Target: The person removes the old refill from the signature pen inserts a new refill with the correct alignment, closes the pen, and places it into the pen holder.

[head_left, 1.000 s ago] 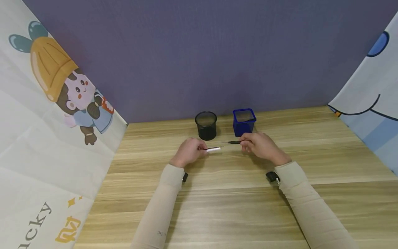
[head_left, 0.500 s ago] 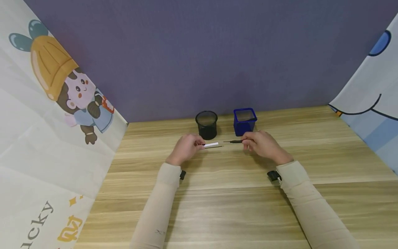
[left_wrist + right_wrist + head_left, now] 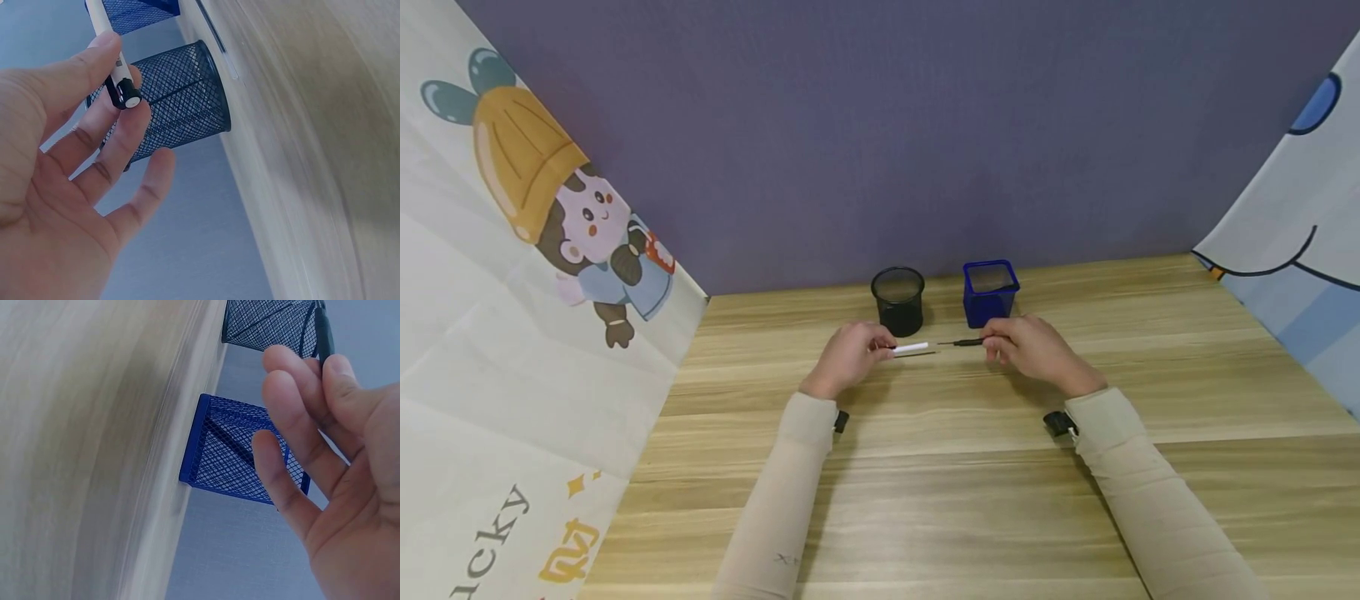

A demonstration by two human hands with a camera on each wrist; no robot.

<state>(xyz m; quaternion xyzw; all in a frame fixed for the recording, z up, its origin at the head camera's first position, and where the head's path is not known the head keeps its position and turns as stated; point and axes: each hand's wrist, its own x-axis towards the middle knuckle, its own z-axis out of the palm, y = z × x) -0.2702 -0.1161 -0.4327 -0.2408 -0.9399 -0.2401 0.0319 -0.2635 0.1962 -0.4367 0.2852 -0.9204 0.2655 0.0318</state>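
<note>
My left hand [image 3: 848, 358] pinches a white pen [image 3: 912, 347] between thumb and fingertips; its black clip end [image 3: 129, 95] points toward the palm in the left wrist view. Just in front of the pen lies a thin dark stick [image 3: 917, 354] with a pale tip, on the table. In my right hand [image 3: 1033, 350] is a small black screwdriver [image 3: 967, 342], pinched by its handle, its thin shaft pointing left toward the pen. The two tips are a short gap apart. In the right wrist view the lower fingers hang loose below the dark handle [image 3: 324, 334].
A round black mesh cup [image 3: 900, 315] stands behind the left hand. To its right, a square blue mesh holder [image 3: 988, 308] with a dark item inside stands behind the right hand. The wood-grain table [image 3: 925, 500] ends at a purple-grey wall panel [image 3: 880, 142].
The left hand has moved the white pen slightly back, past the thin dark stick, which now shows on its near side. The right hand with the screwdriver has barely moved.
</note>
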